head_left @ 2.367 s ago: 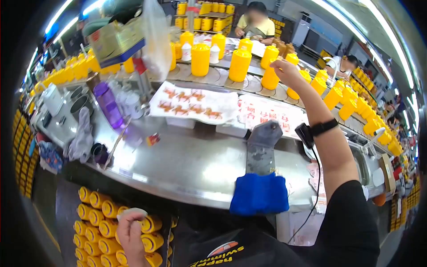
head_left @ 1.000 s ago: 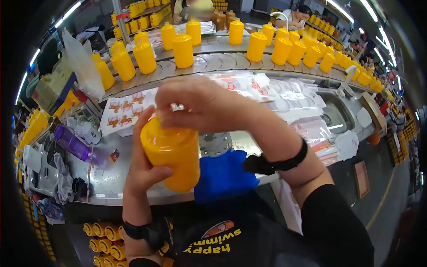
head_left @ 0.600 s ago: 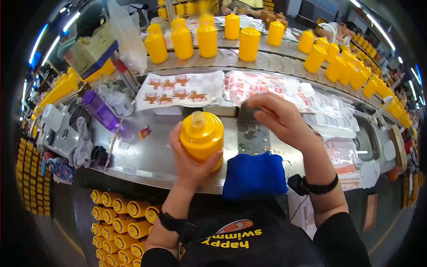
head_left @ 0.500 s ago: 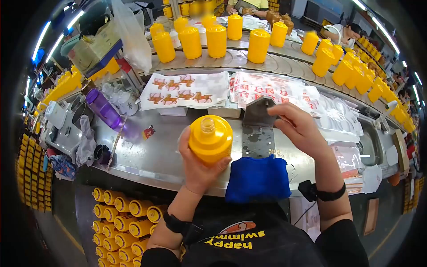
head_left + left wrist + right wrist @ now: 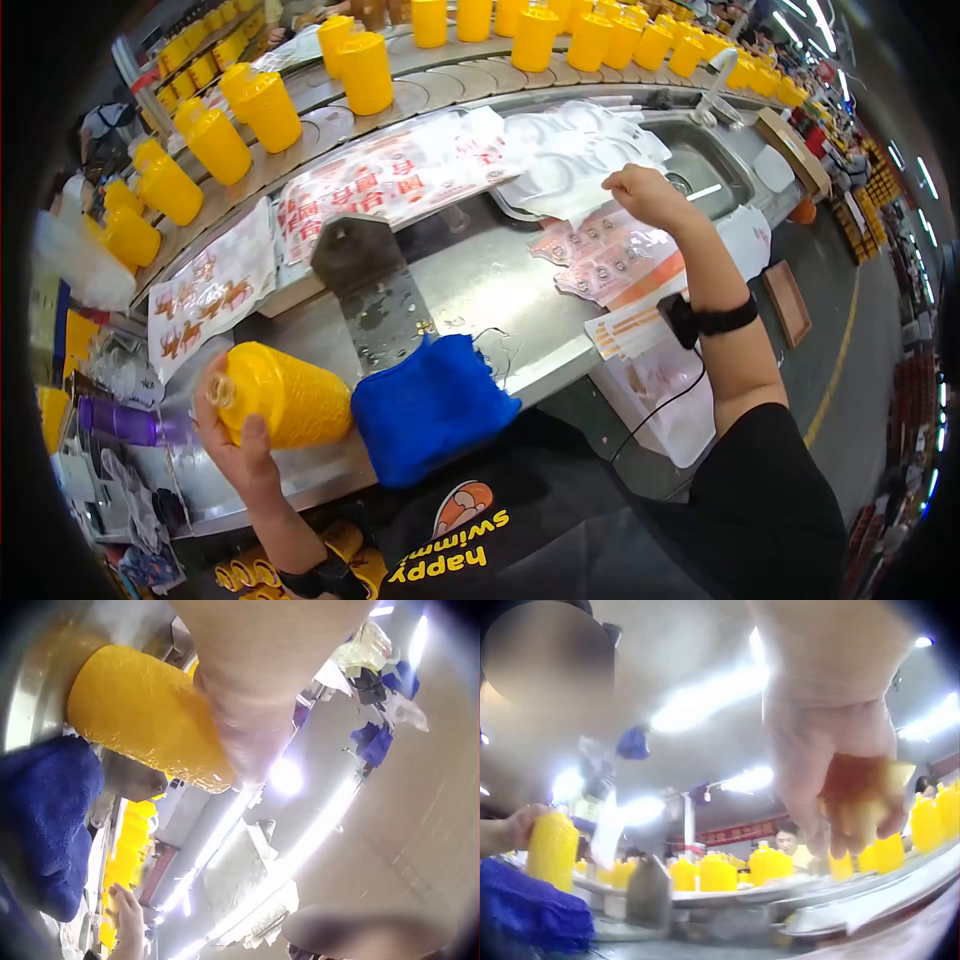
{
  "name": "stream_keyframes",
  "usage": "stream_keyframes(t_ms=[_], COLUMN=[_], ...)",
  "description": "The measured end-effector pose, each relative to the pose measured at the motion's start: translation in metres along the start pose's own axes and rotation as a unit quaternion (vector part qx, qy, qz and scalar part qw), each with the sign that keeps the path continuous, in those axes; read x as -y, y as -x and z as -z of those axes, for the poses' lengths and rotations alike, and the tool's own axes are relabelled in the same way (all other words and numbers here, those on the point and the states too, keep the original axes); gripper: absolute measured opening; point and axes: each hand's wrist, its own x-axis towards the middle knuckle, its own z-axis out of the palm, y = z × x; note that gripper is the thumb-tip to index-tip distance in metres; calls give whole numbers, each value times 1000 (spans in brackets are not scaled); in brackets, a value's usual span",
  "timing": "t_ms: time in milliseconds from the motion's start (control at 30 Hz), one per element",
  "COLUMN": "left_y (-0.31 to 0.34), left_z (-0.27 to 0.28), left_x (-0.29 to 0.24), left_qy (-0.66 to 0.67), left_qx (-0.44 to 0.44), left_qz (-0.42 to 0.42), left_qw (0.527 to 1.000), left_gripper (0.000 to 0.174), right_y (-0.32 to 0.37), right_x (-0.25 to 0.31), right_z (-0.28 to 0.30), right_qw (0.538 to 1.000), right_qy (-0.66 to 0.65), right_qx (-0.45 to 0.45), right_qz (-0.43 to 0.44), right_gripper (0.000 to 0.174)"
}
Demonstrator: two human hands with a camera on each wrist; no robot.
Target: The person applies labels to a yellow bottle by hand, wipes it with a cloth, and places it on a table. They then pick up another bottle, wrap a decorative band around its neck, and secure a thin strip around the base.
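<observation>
My left hand [image 5: 245, 450] grips a yellow bottle [image 5: 300, 395] near its shoulder. The bottle is tipped on its side, its clear neck pointing left and its base beside the blue cloth [image 5: 430, 410]. In the left wrist view the bottle [image 5: 142, 712] slants under my left hand [image 5: 251, 727]. My right hand [image 5: 648, 195], its fingers curled, is over the sheets at the right, closest to the pink printed sheets [image 5: 610, 250]. An orange-brown patch [image 5: 859, 787] shows among the right fingers in the right wrist view; I cannot tell if it is something held.
A dark metal stand [image 5: 358, 255] is on the steel table, left of a sink [image 5: 735, 160]. Red-printed sheets [image 5: 370, 195] and a horse-patterned sheet [image 5: 205, 300] lie along the back. Behind them, several yellow bottles [image 5: 365, 75] line a conveyor [image 5: 430, 95].
My right hand left the conveyor, touched the bottle's top, then moved right over the sheets. My left hand rose from the crate, took hold of the bottle and tipped it. The head view turned right.
</observation>
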Motion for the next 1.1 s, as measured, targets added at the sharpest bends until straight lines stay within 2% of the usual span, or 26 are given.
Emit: stream_keyframes(t_ms=[33,67,167,333,467,567,667,767,967,1100], left_y=[0,0,1,3,5,6,8,8,9,10], left_z=[2,3,5,2,3,3,5,6,9,9], left_x=[2,3,4,0,0,2,2,4,9,8], left_qy=[24,47,86,99,113,119,118,125,121,104], left_qx=[6,13,16,4,-16,-13,-16,-17,4,-9], left_qz=[6,14,39,46,71,71,74,74,48,47], left_qw=[1000,999,995,994,991,990,990,989,991,993], left_gripper=[77,78,82,84,84,85,85,84,77,79], right_y=[-4,-14,-22,-28,-35,-45,-56,-65,-78,-90], right_x=[-17,-33,-41,0,20,26,21,25,38,41], right_z=[-1,0,-3,-6,-15,-14,-22,-28,-23,-24], right_qw=[1000,994,992,991,988,984,981,975,962,951], right_qy=[15,51,91,-72,-29,3,-90,-15,35,45], right_qx=[15,80,82,95,95,159,145,160,231,276], right_qz=[-21,-49,25,63,119,82,93,156,143,132], right_gripper=[23,26,29,28,20,22,23,22,21,20])
